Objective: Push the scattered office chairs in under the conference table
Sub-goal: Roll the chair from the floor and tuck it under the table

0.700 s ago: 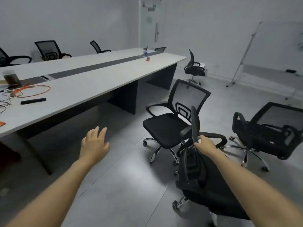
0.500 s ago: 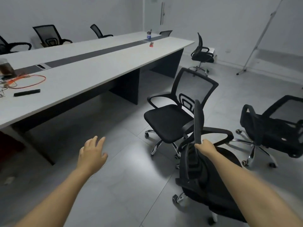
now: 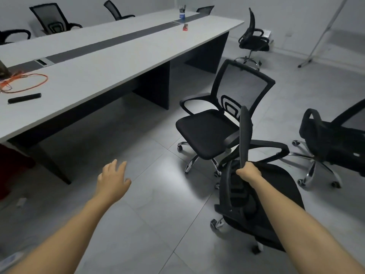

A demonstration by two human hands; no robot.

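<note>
A long white conference table (image 3: 110, 62) runs from the left toward the far middle. My right hand (image 3: 248, 173) grips the edge-on backrest of the nearest black office chair (image 3: 274, 206), which stands on the floor to my right. My left hand (image 3: 113, 179) hovers over the bare floor with fingers spread, holding nothing. Just beyond the nearest one, a second black mesh chair (image 3: 213, 127) faces the table. A third chair (image 3: 335, 139) stands at the right edge. A fourth (image 3: 253, 39) sits past the table's far end.
Three more black chairs (image 3: 53, 18) stand along the table's far side. On the table lie an orange cable (image 3: 25, 82), a black bar (image 3: 24, 98), a pen cup (image 3: 182, 13) and a small red item (image 3: 185, 28). A whiteboard stand's leg (image 3: 314, 50) is at the far right.
The view has shifted closer to the table and chairs. My right hand keeps its grip on the chair's backrest; my left hand stays out over the floor.
</note>
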